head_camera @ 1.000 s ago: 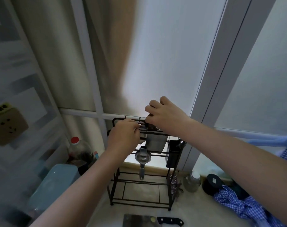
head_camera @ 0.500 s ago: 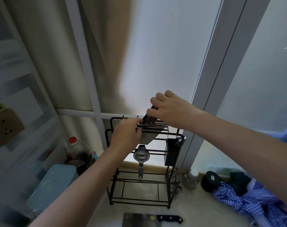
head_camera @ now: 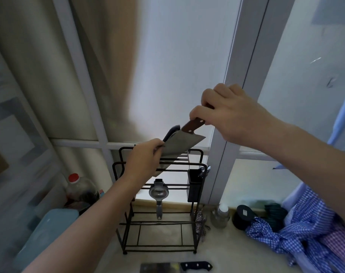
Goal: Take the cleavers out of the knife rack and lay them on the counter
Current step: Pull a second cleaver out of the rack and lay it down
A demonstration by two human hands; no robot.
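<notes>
Risen half out of the knife rack, the cleaver slants handle up-right; right hand clamps the handle, left hand pinches the blade.

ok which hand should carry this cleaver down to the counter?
Right. The right hand already holds the cleaver by its wooden handle; the left hand only pinches the blade edge.

Frosted glass panels behind, split by white frame bars. Beige curtain hanging at left, daylight glowing through centre pane. Pale beige counter below. Tiled wall at far left, blurred.
</notes>
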